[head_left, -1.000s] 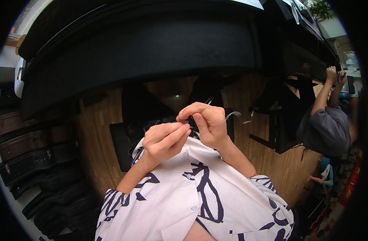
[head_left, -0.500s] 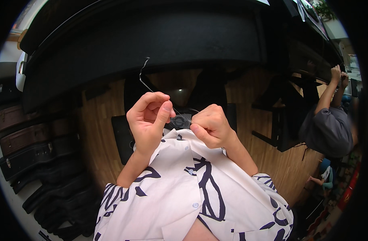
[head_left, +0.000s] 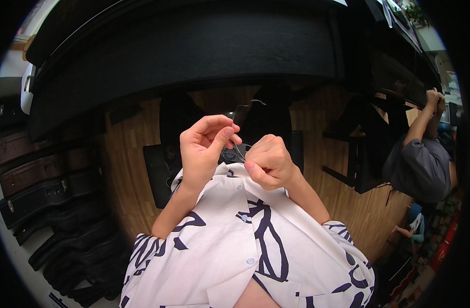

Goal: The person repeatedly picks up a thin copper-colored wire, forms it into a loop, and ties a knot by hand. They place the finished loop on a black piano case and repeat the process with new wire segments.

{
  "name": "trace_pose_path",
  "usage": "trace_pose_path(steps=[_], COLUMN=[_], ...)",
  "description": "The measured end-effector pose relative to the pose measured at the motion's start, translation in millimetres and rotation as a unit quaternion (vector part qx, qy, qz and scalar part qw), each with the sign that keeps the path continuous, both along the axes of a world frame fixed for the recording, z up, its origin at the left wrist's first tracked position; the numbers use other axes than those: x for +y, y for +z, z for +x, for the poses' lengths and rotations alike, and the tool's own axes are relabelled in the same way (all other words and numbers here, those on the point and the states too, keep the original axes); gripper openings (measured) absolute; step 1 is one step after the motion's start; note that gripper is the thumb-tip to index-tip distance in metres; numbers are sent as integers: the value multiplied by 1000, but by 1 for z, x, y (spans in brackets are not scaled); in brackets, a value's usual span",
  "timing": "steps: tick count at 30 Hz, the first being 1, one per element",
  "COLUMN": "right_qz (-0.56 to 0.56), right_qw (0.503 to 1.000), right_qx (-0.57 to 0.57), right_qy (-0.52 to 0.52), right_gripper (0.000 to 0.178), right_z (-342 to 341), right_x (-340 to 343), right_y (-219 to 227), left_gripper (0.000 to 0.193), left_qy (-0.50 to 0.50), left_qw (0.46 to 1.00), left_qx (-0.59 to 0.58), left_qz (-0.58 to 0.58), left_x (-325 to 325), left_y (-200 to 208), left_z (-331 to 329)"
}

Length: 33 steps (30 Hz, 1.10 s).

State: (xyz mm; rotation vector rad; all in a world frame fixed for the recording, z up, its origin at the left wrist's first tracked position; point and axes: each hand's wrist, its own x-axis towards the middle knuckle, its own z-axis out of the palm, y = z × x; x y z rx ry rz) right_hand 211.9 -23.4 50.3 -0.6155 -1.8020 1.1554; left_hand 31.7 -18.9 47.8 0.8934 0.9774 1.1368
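Observation:
Above my shirt front, my left hand [head_left: 206, 149] pinches a thin silvery wire [head_left: 237, 149] between thumb and fingertips. The wire bends in a curve from there into the closed fist of my right hand [head_left: 271, 161]. One end rises beyond my left fingertips and bends over to the right, with a small kink near its tip. A bit of looped wire shows beside my right knuckles. The length inside the fist is hidden. The two hands are close together but do not touch.
A wide black table [head_left: 194, 56] spans the far side. Dark instrument cases [head_left: 32, 174] are lined up at the left on the wooden floor [head_left: 127, 185]. At the right, another person [head_left: 419, 164] in dark grey raises both hands at a black surface.
My left hand has moved right, closer to my right hand. The wire between them has gone from straight to curved, and its free end has swung right. My right hand stays in place.

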Motion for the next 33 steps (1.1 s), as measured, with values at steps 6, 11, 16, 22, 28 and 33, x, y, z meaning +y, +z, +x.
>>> trace_pose_path(steps=[6, 11, 16, 22, 28, 33], right_qz=[-46, -106, -152, -241, -287, -316], right_qw=[996, 981, 972, 927, 889, 857], right_qx=[74, 152, 166, 254, 302, 349], right_qy=[-5, 51, 71, 134, 192, 209], right_gripper=[36, 38, 44, 48, 53, 55], right_z=[5, 5, 13, 13, 18, 17], right_x=[2, 1, 3, 6, 10, 10], right_y=[0, -3, -10, -8, -19, -26], left_gripper=[18, 14, 4, 4, 6, 9], left_qy=[20, 61, 39, -77, -98, -137], left_qw=[942, 873, 974, 993, 994, 989], left_qx=[238, 349, 144, 43, -32, -65], left_qz=[236, 335, 169, 82, 21, 4], left_x=[8, 19, 15, 18, 18, 18], left_y=[0, -9, -7, -10, -19, -17], left_z=[1, 0, -5, -17, -18, -18])
